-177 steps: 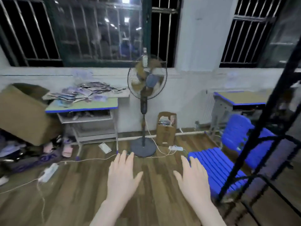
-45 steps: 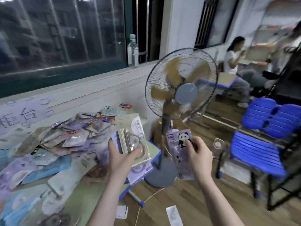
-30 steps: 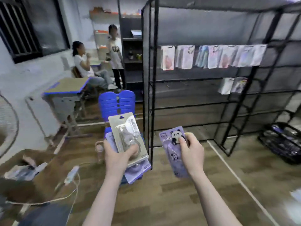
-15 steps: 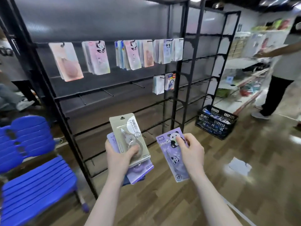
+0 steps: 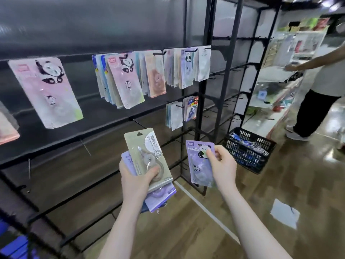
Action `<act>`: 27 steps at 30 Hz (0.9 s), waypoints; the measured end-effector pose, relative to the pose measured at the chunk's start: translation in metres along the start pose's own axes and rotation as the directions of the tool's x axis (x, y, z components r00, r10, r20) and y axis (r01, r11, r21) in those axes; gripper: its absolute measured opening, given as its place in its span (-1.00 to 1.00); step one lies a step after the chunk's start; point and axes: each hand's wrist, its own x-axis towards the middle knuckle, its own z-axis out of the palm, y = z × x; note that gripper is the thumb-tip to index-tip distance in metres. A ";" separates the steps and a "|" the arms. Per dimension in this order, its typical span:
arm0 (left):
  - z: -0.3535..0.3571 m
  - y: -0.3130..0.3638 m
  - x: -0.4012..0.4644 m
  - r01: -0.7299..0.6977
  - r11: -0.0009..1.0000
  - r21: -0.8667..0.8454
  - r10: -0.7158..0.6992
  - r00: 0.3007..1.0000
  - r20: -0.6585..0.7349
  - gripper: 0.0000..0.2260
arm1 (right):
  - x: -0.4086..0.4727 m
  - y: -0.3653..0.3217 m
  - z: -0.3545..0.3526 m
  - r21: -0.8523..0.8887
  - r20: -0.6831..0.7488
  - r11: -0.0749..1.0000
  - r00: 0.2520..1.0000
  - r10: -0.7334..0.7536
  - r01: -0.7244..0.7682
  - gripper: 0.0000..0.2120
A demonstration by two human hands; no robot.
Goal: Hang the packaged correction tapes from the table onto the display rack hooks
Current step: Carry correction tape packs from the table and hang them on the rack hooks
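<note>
Bare hooks [image 5: 137,123] below crowded top row [image 5: 128,79]

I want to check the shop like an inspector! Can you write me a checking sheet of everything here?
Surface: wooden floor; no table in view.
Job's things: beige pack on top of a stack of packs; purple panda pack; display rack with packs hanging on its upper hooks and several lower hooks bare.
Clutter: white paper on the floor; black basket beside the rack.
Grips: left hand holds the stack; right hand pinches the panda pack.
Cables: nothing seen.
Surroundings: another person at white shelves on the right.
</note>
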 end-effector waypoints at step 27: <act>0.278 -0.013 0.173 0.126 0.992 -0.008 -0.114 0.861 -0.496 -0.49 | 0.403 0.111 0.135 0.281 0.636 0.960 0.752 -0.173 -0.017 -0.89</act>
